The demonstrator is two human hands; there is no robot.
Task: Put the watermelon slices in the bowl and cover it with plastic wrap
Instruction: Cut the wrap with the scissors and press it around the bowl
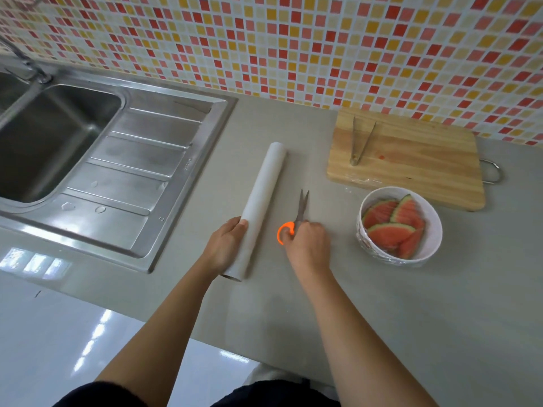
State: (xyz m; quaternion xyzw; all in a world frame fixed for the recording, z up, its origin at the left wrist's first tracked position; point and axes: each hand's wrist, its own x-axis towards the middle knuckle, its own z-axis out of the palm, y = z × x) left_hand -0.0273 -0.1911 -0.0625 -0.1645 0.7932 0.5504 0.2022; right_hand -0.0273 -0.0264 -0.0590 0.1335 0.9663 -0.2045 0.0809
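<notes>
Watermelon slices (393, 227), red with green rind, lie in a round white bowl (432, 227) on the grey table (411, 304), with clear plastic wrap (364, 243) stretched over it and clinging down its side. The left hand (226, 245) is closed around the near end of a long white roll of wrap (264, 201) lying on the table. The right hand (308, 242) grips orange-handled scissors (293, 224) just beside the roll. Metal tongs (361, 142) rest on a wooden cutting board (411, 163) behind the bowl.
</notes>
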